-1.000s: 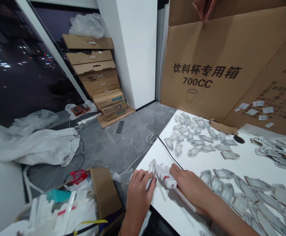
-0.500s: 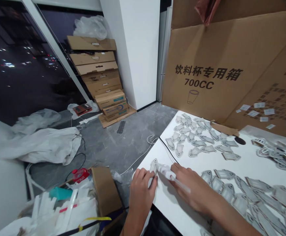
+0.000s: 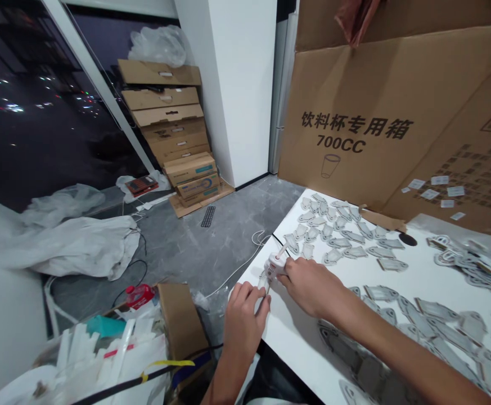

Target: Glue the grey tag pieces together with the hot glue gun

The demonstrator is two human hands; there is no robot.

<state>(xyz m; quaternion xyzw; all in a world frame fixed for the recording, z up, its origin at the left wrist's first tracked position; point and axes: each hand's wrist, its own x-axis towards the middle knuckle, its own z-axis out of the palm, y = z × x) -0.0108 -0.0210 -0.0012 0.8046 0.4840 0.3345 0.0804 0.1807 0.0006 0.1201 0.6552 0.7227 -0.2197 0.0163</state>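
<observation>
At the near left corner of the white table [image 3: 287,323], my left hand [image 3: 244,315] pinches a small grey-white flat piece [image 3: 262,281] between thumb and fingers. Much of that piece is covered by fingers and tool. My right hand [image 3: 312,286] is closed around a white hot glue gun [image 3: 274,266], just above the piece. A translucent glue stick [image 3: 283,250] sticks out of the gun toward the far side. Whether the nozzle touches the piece is hidden. Many similar pieces [image 3: 355,252] lie spread over the table, some under my right forearm.
A large cardboard box [image 3: 355,169] stands along the table's far side. Flat looped parts [image 3: 456,260] lie at the right. A black cable [image 3: 276,240] crosses the table edge. Below left is a carton [image 3: 181,315] of scraps with a red-capped bottle [image 3: 139,297].
My right hand has shifted up and left and turned the glue gun, so its glue stick now points away instead of toward me. My left hand stays on the piece.
</observation>
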